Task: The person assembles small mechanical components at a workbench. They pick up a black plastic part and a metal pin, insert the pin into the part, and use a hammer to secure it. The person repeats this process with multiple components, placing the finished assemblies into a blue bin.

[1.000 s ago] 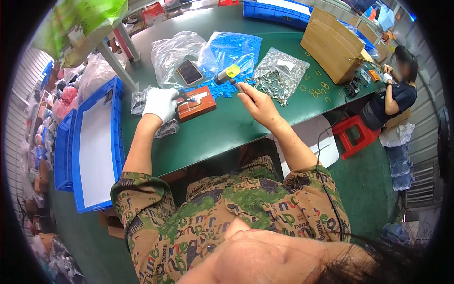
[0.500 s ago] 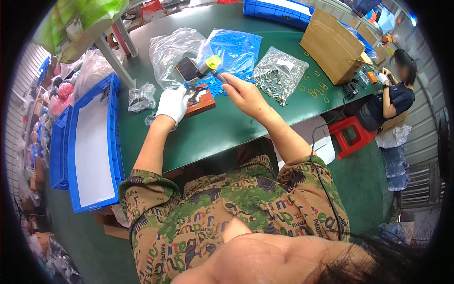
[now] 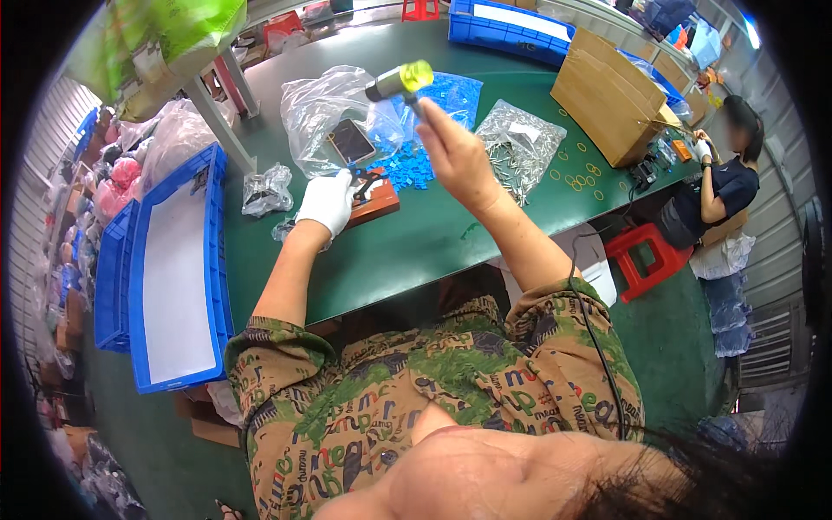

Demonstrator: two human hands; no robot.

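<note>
Hammer (image 3: 399,82) in our right grip (image 3: 459,163), fingers wrapped round handle (image 3: 418,106); raised beyond brown block (image 3: 380,207), handle slanting back rightward of it. Our gloved left grip (image 3: 327,204), nearer, at block's left, pinches dark part (image 3: 367,185) atop it.

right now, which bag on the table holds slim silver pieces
The bag right of your right hand; the blue-filled bag and the clear bag by the phone, both farther left, show none.

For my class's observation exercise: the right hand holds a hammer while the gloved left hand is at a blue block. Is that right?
The block is reddish-brown, not blue, as the head view shows. The right hand holds a hammer; the gloved left hand is at the block.
</note>
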